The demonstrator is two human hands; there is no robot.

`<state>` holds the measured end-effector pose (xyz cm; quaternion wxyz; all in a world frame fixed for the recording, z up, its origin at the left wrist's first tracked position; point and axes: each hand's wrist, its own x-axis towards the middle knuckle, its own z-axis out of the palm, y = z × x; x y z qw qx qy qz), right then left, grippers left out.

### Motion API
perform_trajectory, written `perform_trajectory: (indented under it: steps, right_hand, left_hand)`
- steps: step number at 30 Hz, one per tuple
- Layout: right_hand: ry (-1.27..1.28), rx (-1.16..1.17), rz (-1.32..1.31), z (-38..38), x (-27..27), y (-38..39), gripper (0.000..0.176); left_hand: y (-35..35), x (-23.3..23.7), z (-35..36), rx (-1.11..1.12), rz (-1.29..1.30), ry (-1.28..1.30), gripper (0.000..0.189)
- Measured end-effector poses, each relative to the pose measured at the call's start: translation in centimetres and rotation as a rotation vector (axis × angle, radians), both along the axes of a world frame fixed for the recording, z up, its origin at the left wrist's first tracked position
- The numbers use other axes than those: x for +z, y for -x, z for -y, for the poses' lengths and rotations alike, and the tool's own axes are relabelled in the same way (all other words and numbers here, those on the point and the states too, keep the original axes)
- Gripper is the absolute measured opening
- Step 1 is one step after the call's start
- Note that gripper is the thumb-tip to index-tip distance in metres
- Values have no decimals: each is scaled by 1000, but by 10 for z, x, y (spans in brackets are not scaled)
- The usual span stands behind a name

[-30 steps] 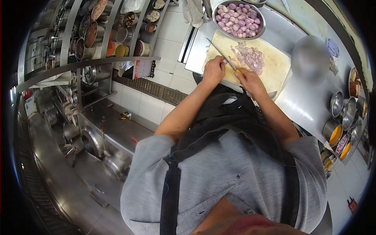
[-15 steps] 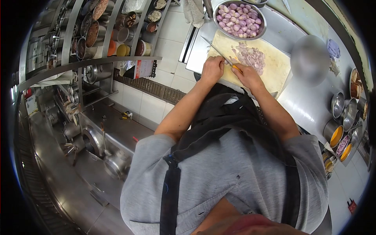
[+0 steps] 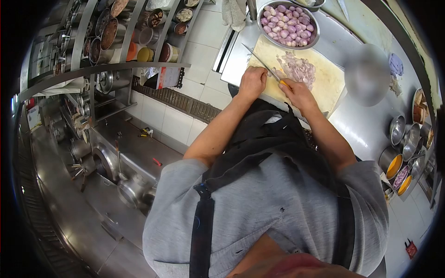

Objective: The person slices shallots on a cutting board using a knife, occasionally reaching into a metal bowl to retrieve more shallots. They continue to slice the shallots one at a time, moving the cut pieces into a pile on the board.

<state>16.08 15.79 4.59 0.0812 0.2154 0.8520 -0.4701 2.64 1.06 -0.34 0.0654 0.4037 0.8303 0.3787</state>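
My right hand (image 3: 300, 96) is wrapped round the yellow-orange handle of a knife (image 3: 258, 58). Its long blade slants across the cutting board (image 3: 328, 88) toward the far left corner. Close beside the blade, at the board's near left edge, my left hand (image 3: 253, 83) has its fingers curled in. Whatever those fingers hold is hidden from above. Beyond the knife lies a loose pile of sliced shallots (image 3: 299, 69). Whole peeled shallots (image 3: 288, 28) fill a steel bowl (image 3: 317, 38) at the board's far edge.
A blurred round patch covers part of the steel counter (image 3: 357, 125) on the right. Steel bowls (image 3: 397, 129) and pots with orange contents (image 3: 395, 166) stand farther right. To the left is a shelf rack (image 3: 134, 69) of containers, with a stove pan (image 3: 132, 191) below it. A grey cloth (image 3: 233, 14) hangs at the back.
The view has shifted slightly, so the board and bowl appear a little farther right. Both hands keep nearly the same pose, and the knife stays in my right hand.
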Motion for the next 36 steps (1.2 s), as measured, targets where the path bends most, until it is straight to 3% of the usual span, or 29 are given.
perform_trajectory:
  steps: [2, 4, 7, 13, 17, 22, 32, 36]
  right_hand:
    - [35, -13, 47, 0, -4, -3, 34]
    - [-72, 38, -112, 0, -24, 1, 37]
    - [-76, 9, -137, 3, -28, 9, 37]
    - [37, 0, 22, 1, 3, 0, 34]
    - [-41, 34, -62, 4, -21, 10, 34]
    - [76, -25, 46, 0, -1, 0, 34]
    - [33, -2, -24, 1, -10, 6, 35]
    - [109, -50, 74, 1, -5, 1, 34]
  left_hand:
    - [-2, 0, 0, 12, -12, -28, 6]
    - [-3, -2, -2, 6, -13, -47, 5]
    - [0, -1, -1, -2, -22, -57, 4]
    - [-2, -2, 0, 1, -13, -55, 4]
    - [0, -3, 0, -13, -22, -66, 4]
    - [-1, -3, -1, -5, -18, -59, 4]
    - [-2, 0, -1, -3, -16, -63, 4]
    - [-4, 0, -1, 16, -21, -70, 4]
